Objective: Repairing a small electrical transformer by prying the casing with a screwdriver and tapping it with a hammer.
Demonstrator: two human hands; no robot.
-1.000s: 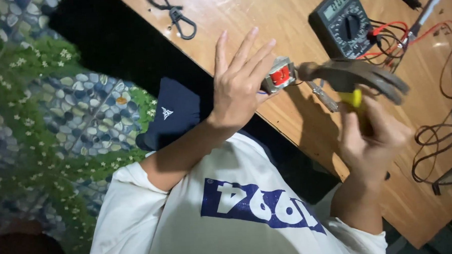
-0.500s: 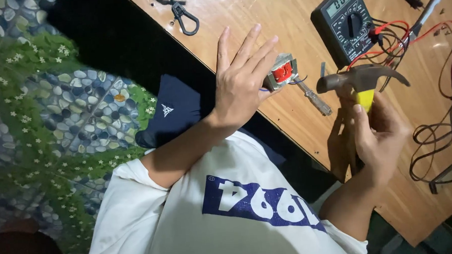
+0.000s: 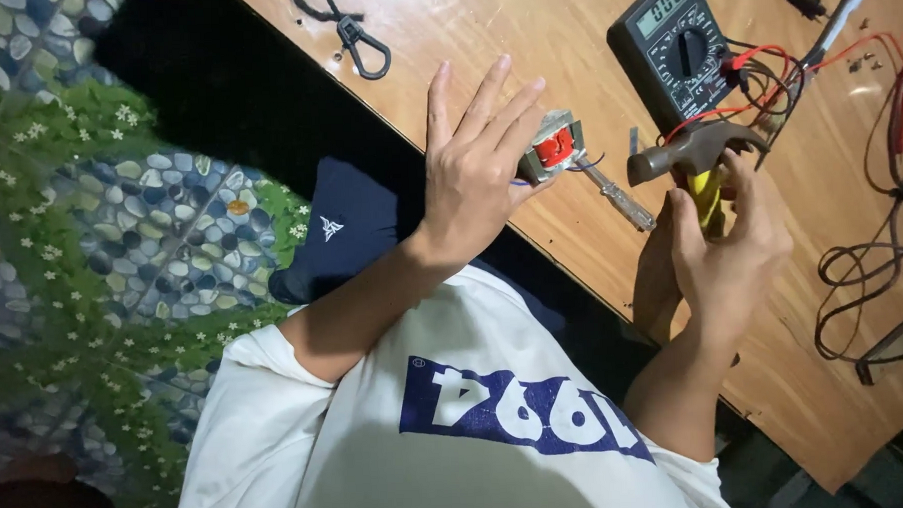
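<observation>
My left hand [image 3: 474, 178] is held up flat at the wooden table's [image 3: 509, 27] near edge, fingers spread. Its thumb side touches a small transformer [image 3: 553, 148] with red winding tape; the thumb itself is hidden. My right hand [image 3: 732, 259] grips the yellow handle of a claw hammer [image 3: 683, 156]. The hammer's metal head hovers just right of the transformer. A clear-handled screwdriver [image 3: 620, 200] lies on the table between the two hands, its tip towards the transformer.
A black digital multimeter [image 3: 674, 46] sits behind the hammer, with red and black leads [image 3: 866, 79] trailing right. A black cable [image 3: 863, 280] coils at the right edge. A carabiner on a cord [image 3: 359, 42] lies far left. Dark blue fabric [image 3: 346, 238] rests on my lap.
The hammer head was blurred and close to the transformer one second ago; it has drawn back to the right and now sits sharp. My left hand has barely moved.
</observation>
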